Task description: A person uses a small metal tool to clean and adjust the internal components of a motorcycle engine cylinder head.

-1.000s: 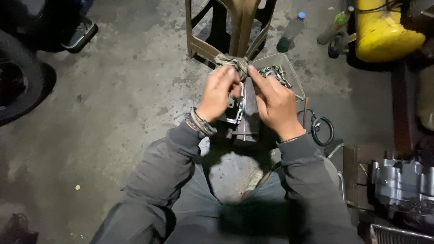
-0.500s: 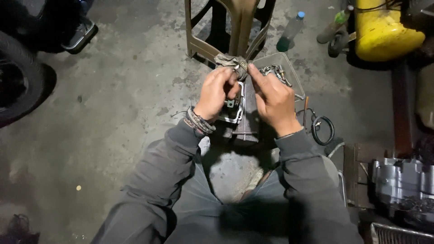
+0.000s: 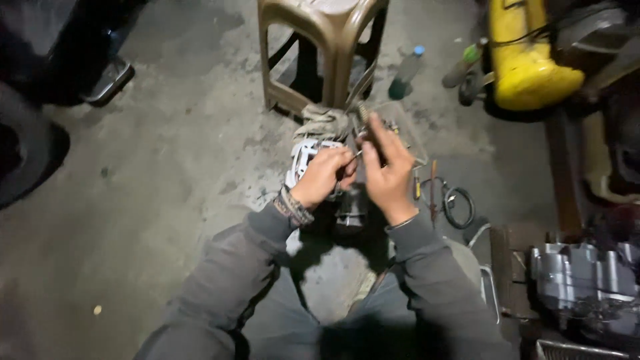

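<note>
Both my arms reach forward from the bottom of the view, sleeves in grey, elbows bent and forearms angling in toward each other. My left hand (image 3: pixel 325 175) is curled, fingers folded in and pinched at the tips, a beaded band around its wrist. My right hand (image 3: pixel 387 167) stands just beside it, higher, back toward me, fingers raised and partly bent. The 2 hands nearly touch at the fingertips.

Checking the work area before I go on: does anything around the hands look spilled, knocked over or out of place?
A plastic bottle lies on its side on the concrete floor right of the stool, with another tipped nearby. Small tools lie loose by the right hand. No spill is visible.
</note>
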